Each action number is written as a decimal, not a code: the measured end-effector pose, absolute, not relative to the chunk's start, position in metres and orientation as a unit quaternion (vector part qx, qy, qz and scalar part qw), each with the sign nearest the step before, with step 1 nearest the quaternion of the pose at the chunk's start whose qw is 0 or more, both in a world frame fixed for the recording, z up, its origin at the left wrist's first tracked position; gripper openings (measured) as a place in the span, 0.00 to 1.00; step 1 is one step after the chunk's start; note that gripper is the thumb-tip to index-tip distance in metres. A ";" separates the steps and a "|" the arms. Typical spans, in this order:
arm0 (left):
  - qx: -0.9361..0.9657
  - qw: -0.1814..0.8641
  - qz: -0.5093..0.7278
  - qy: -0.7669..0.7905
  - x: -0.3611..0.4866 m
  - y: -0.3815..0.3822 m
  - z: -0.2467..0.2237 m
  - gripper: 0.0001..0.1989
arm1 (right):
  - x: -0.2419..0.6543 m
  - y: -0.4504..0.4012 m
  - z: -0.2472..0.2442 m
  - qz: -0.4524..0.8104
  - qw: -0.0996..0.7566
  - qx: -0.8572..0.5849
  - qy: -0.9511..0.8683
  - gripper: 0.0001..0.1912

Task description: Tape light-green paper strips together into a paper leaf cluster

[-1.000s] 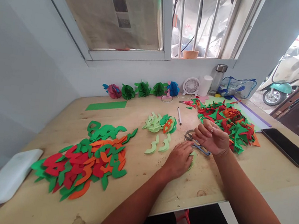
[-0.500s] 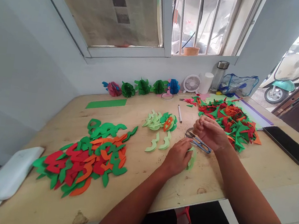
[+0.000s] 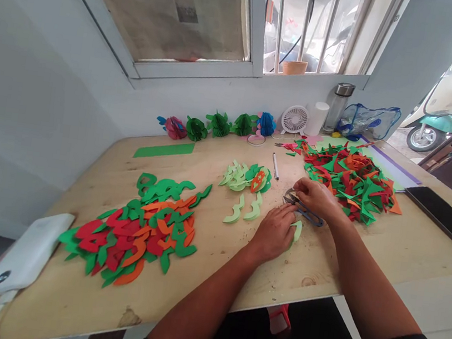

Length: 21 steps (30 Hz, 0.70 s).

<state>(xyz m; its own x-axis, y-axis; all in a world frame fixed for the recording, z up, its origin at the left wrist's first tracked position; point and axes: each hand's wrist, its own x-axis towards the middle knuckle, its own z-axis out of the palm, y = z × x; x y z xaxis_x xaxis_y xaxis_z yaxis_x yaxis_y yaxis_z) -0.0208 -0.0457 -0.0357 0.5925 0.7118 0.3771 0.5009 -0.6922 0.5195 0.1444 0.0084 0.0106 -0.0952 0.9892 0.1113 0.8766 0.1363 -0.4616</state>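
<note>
My left hand [image 3: 274, 229] is closed on a pale green paper cutout [image 3: 297, 231], and its curved edge shows beyond the fingers. My right hand [image 3: 318, 198] is just above and to the right, fingertips pinched together near the left fingertips; what they hold, if anything, is hidden. Under my right hand lie blue-handled snips [image 3: 312, 217], partly covered. Left of my hands are two wavy pale green cutouts [image 3: 235, 210], with a pile of pale green pieces [image 3: 235, 176] behind them, beside a layered green and orange paper piece [image 3: 258, 181].
At left lies a heap of green, red and orange cutouts [image 3: 127, 240], near a white power bank [image 3: 26, 256]. Paper scraps [image 3: 354, 179] and a phone [image 3: 446, 216] lie right. Behind are a pen [image 3: 276, 166], a fan [image 3: 294, 120], a bottle [image 3: 336, 107] and paper ornaments [image 3: 220, 124].
My right hand has come down from its raised position toward my left hand and the snips. My left hand stays on the pale green cutout. The view has shifted slightly.
</note>
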 end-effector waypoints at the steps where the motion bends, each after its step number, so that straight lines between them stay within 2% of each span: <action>1: 0.873 0.183 0.288 0.349 -0.021 -0.046 -0.035 0.05 | 0.144 0.008 0.011 0.145 0.186 -0.642 -0.730 0.07; 9: 0.870 0.191 0.283 0.356 -0.019 -0.046 -0.033 0.07 | 0.142 0.005 0.010 0.163 0.144 -0.646 -0.731 0.12; 21: 0.868 0.198 0.279 0.361 -0.019 -0.046 -0.031 0.06 | 0.137 0.005 0.006 0.145 0.158 -0.674 -0.707 0.11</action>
